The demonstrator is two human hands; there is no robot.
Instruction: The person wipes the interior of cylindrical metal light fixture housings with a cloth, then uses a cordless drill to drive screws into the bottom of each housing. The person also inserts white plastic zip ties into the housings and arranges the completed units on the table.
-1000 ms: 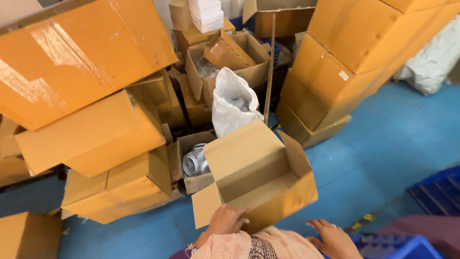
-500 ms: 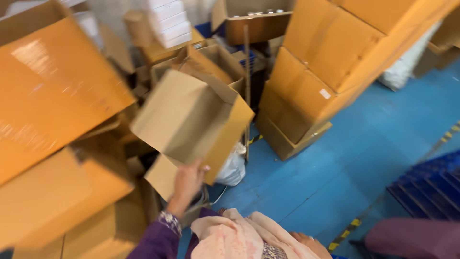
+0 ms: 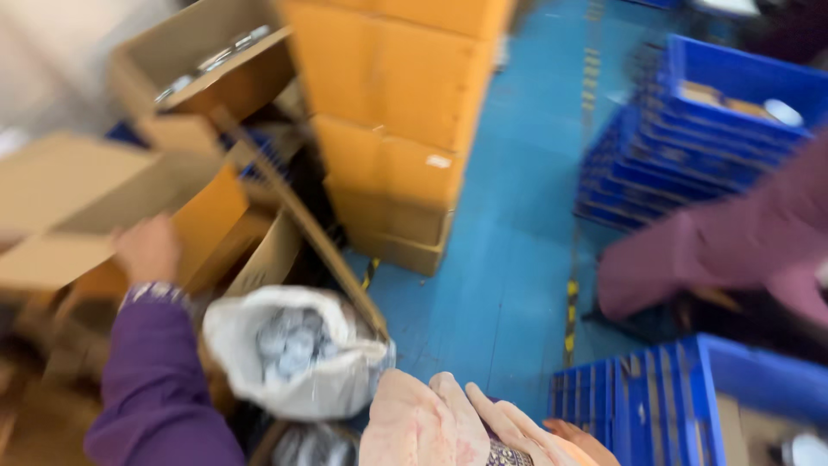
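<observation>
Left hand point(image 3: 148, 250), at the end of a purple sleeve point(image 3: 155, 380), is pressing against the side of an open cardboard box point(image 3: 95, 207); motion blur is hiding the fingers, so I cannot tell how far they are closed or whether they are gripping the flap. The box is sitting tilted, up and to the left of the white sack point(image 3: 297, 354), which I am using as landmark. The sack is lying open just right of the purple sleeve, showing round silvery pieces inside. Right hand point(image 3: 573, 436) is showing only as a sliver at the bottom edge, right of the sack, partly hidden behind pinkish cloth point(image 3: 431, 427); its grip cannot be made out. A stack of orange cartons point(image 3: 397, 129) is standing above and to the right of the sack on the blue floor point(image 3: 509, 259). Blue plastic crates point(image 3: 690, 129) are sitting far right of the sack, a second crate point(image 3: 638, 406) lower down. Another person's mauve sleeve point(image 3: 716, 250) is reaching in from the right.
</observation>
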